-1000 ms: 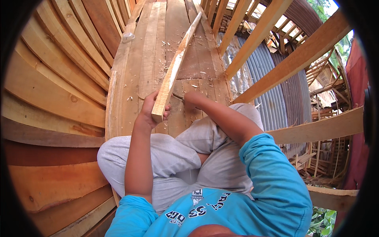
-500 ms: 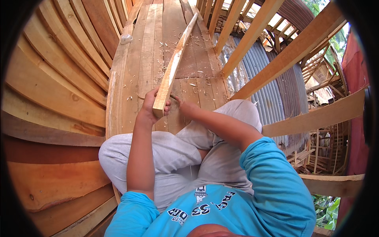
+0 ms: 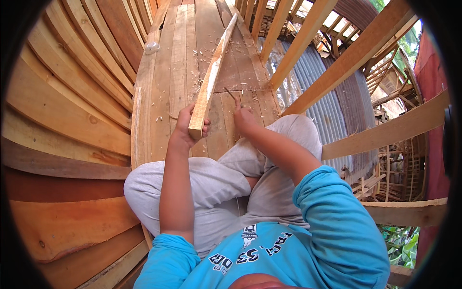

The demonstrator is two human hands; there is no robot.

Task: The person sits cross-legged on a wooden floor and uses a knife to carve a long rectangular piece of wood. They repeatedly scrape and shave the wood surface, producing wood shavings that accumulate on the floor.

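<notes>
My left hand [image 3: 184,126] is wrapped round the near end of a long squared piece of wood [image 3: 210,88]. The wood slants away from me across the plank floor, and its far part is pale, shaved and narrower. To the right of it, my right hand [image 3: 244,120] is closed on a slim dark hand tool [image 3: 230,93]. The tool points forward and left, apart from the wood. Its exact kind is too small to make out. My crossed legs in grey trousers are just below both hands.
Wood shavings are scattered over the plank floor [image 3: 179,58]. A small clear container [image 3: 152,47] stands at the floor's left edge. Boards [image 3: 62,115] line the left side. On the right are wooden posts [image 3: 304,43] and a corrugated metal sheet [image 3: 315,77] beyond them.
My right hand has moved right and slightly forward, away from the wood, and the tool has swung to point forward. My left hand keeps its grip on the wood, almost in place.
</notes>
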